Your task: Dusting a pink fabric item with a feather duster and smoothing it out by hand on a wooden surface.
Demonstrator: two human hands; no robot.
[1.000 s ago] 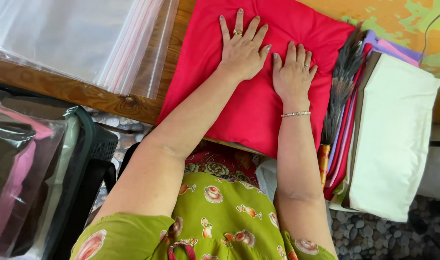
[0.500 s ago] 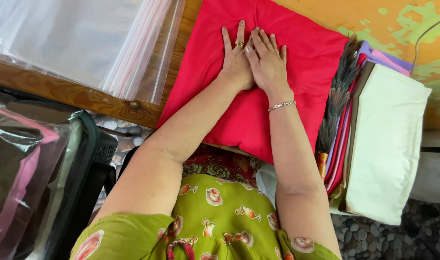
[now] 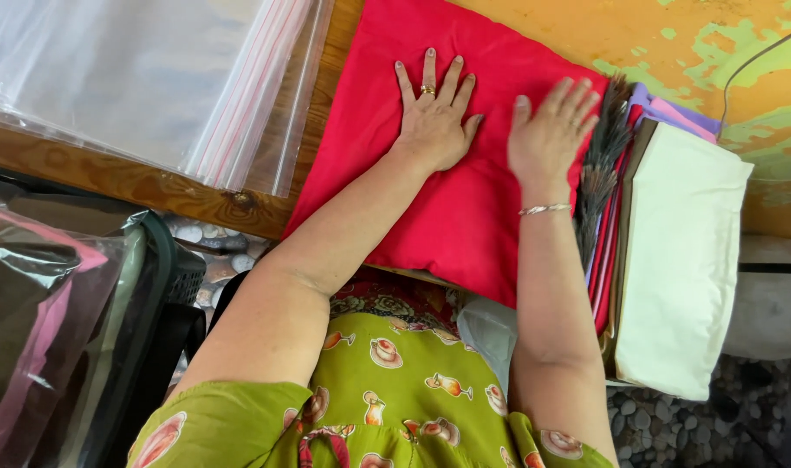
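Note:
A folded red cloth (image 3: 465,208) lies on the wooden table, hanging a little over its near edge. My left hand (image 3: 432,117) rests flat on the cloth's upper middle, fingers spread, a ring on one finger. Beside it, my right hand (image 3: 550,130) lies palm down near the cloth's right edge, fingers apart, with a thin bracelet on the wrist. Neither hand holds anything. Just right of my right hand stands a stack of folded cloths (image 3: 681,260), cream on top, with pink, purple and red edges showing.
A pile of clear zip bags (image 3: 144,78) covers the table's left part. The table's wooden edge (image 3: 144,186) runs below them. Bagged clothes in a dark basket (image 3: 58,329) sit at lower left. A pebbled floor (image 3: 699,425) shows at lower right.
My right hand slid from beside the left hand out toward the cloth's right edge. The left hand stayed in the cloth's upper middle. The view shifted slightly.

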